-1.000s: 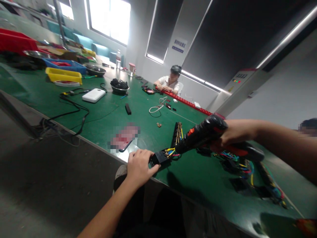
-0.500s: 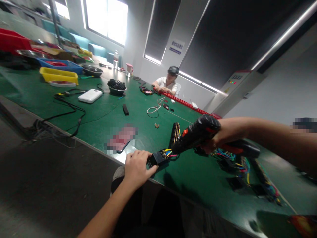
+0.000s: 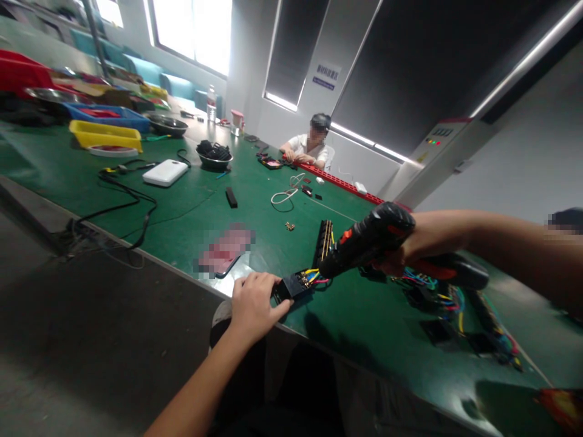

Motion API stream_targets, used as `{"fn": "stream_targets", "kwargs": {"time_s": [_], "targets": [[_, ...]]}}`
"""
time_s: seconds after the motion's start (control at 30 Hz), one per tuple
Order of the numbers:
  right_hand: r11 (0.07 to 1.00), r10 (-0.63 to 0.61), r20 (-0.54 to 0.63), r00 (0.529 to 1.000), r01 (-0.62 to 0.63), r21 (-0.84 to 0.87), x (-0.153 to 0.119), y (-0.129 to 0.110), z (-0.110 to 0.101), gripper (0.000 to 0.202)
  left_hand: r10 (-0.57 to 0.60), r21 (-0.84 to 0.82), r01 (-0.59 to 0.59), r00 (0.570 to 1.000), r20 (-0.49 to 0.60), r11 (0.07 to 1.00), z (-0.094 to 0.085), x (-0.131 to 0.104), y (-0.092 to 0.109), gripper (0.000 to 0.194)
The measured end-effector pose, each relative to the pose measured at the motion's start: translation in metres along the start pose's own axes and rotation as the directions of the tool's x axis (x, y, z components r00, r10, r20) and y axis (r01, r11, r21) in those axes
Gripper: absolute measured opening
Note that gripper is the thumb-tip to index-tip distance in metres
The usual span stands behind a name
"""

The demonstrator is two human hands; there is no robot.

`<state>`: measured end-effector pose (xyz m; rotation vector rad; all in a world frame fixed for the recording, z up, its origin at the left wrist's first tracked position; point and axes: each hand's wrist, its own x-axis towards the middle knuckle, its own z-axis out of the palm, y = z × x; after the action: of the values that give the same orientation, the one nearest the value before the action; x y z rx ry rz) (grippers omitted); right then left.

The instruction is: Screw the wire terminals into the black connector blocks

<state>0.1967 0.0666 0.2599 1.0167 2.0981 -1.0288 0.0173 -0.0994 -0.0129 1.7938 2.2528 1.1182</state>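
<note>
My left hand point(image 3: 255, 303) is closed round the end of a black rectangular module point(image 3: 295, 285) near the table's front edge. Yellow, blue and red wires point(image 3: 314, 276) come out of the module's far end, among small brass-coloured terminals. In my right hand point(image 3: 401, 249) is a black and orange cordless screwdriver point(image 3: 371, 233), its nose pointing down-left at the wired end. Whether its tip touches a terminal is hidden. Behind the module lies a black strip with brass-coloured bars point(image 3: 324, 243).
Several wired black modules point(image 3: 439, 303) lie to the right. A phone point(image 3: 226, 252) is left of my left hand, with small brass pieces point(image 3: 289, 226) farther back. A white power bank point(image 3: 165, 173) and a bowl of black parts point(image 3: 214, 156) stand beyond. A co-worker point(image 3: 312, 145) sits across the table point(image 3: 255, 221).
The view has shifted slightly. Both hands keep their holds, and the screwdriver stays pointed at the module's wired end.
</note>
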Motion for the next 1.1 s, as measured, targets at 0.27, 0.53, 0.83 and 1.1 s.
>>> {"fn": "stream_targets", "kwargs": {"time_s": [0.27,0.53,0.83,1.1], "targets": [[0.992,-0.112,-0.027,0.993,0.110,-0.057,-0.007,0.012,0.006,0.030,-0.003,0.013,0.003,1.000,0.000,1.000,-0.001,0.000,0.001,0.030],[0.960,-0.230,-0.177,0.957,0.253,0.122,-0.024,0.052,0.009,0.015,-0.021,0.043,0.020,1.000,0.007,0.999,0.000,0.000,0.000,0.030],[0.341,-0.395,-0.650,0.649,0.761,0.553,0.023,0.148,0.073,0.029,-0.017,0.064,0.016,1.000,0.019,0.998,0.004,-0.001,-0.004,0.029],[-0.636,-0.284,-0.729,0.623,0.446,0.629,0.125,0.183,0.126,0.044,0.031,0.027,-0.034,0.990,0.135,0.999,0.003,0.007,-0.016,0.037]]}}
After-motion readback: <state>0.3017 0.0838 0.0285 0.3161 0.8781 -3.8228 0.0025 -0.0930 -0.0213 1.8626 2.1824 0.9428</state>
